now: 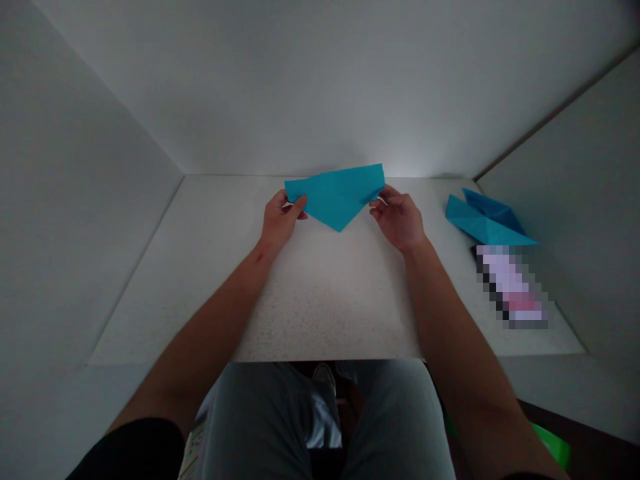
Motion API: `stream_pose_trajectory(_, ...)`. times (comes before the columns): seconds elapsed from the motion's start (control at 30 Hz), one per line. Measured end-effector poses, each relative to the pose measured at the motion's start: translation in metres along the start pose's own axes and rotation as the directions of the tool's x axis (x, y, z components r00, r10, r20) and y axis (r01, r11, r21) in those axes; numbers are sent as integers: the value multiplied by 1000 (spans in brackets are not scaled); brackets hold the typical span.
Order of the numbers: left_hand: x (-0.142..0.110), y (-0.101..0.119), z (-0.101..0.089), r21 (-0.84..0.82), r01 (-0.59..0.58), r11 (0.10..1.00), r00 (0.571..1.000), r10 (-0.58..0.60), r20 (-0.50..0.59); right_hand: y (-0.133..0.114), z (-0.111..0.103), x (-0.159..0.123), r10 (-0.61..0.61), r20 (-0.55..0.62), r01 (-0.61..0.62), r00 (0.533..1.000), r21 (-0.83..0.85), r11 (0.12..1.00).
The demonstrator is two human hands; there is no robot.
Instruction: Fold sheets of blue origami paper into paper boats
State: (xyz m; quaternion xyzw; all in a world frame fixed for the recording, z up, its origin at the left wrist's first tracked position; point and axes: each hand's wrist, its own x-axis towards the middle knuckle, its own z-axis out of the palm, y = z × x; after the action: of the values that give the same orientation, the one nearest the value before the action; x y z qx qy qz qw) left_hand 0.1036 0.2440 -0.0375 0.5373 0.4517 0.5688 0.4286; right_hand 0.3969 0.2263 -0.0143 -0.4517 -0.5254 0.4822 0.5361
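Observation:
A folded sheet of blue paper point(340, 195) is held up near the back of the white table, one corner pointing down towards me. My left hand point(283, 215) pinches its left end, the thumb on the near face and the other fingers partly behind. At the right end, my right hand point(399, 215) grips the paper's edge, with some fingertips hidden behind it and the lower fingers curled. Off to the right of that hand lies a folded blue paper boat point(487, 219).
A phone-like slab point(513, 283), blurred into blocks, lies below the paper boat on the table point(320, 300). White walls enclose the table at the back, left and right. My legs point(320, 413) are under the front edge, and a green object point(553, 445) shows at lower right.

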Motion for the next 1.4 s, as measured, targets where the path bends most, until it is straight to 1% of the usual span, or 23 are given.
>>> stream_pose_trajectory(0.13, -1, 1, 1, 4, 0, 1000, 1000, 0, 11, 3, 4, -2, -27, -34, 26, 999, -26, 999)
stream_pose_trajectory(0.27, -1, 0, 3, -9, -1, 1000, 999, 1, 45, 9, 4, -1, -36, -74, 33, 997, -38, 999)
stream_pose_trajectory(0.43, -2, 1, 5, -28, -1, 1000, 990, 5, 139, 12, 0, 1, -68, -143, 59, 987, -66, 996)
stream_pose_trajectory(0.53, -4, 3, 6, -32, 8, 999, 984, -2, 180, 15, -4, 3, -81, -144, 71, 986, -74, 995)
stream_pose_trajectory(0.63, -3, 3, 6, -66, 67, 996, 986, -56, 156, 17, -7, 5, -74, -127, 65, 989, -72, 995)
stream_pose_trajectory(0.73, -2, 3, 6, -137, 127, 982, 986, -111, 122, 18, -6, 5, -62, -148, 51, 987, -76, 996)
stream_pose_trajectory(0.8, -1, 4, 5, -148, 112, 983, 989, -96, 111, 17, -4, 4, -93, -164, 75, 982, -113, 991)
stream_pose_trajectory(0.9, -1, 6, 5, -82, 61, 995, 994, -54, 94, 16, -3, 2, -175, -165, 145, 971, -181, 973)
stream_pose_trajectory(1.0, -4, 9, 6, -80, 54, 995, 992, -44, 118, 17, -5, 2, -209, -198, 170, 958, -199, 965)
stream_pose_trajectory(1.13, -6, 9, 7, -151, 61, 987, 985, -35, 169, 18, -7, 4, -177, -238, 142, 955, -157, 977)
stream_pose_trajectory(1.27, -3, 4, 3, -195, 93, 976, 984, -61, 168, 15, -7, 4, -115, -224, 104, 968, -60, 993)
stream_pose_trajectory(1.4, 2, -2, -2, -251, 116, 961, 981, -71, 182, 14, -6, 3, -98, -179, 81, 979, -100, 992)
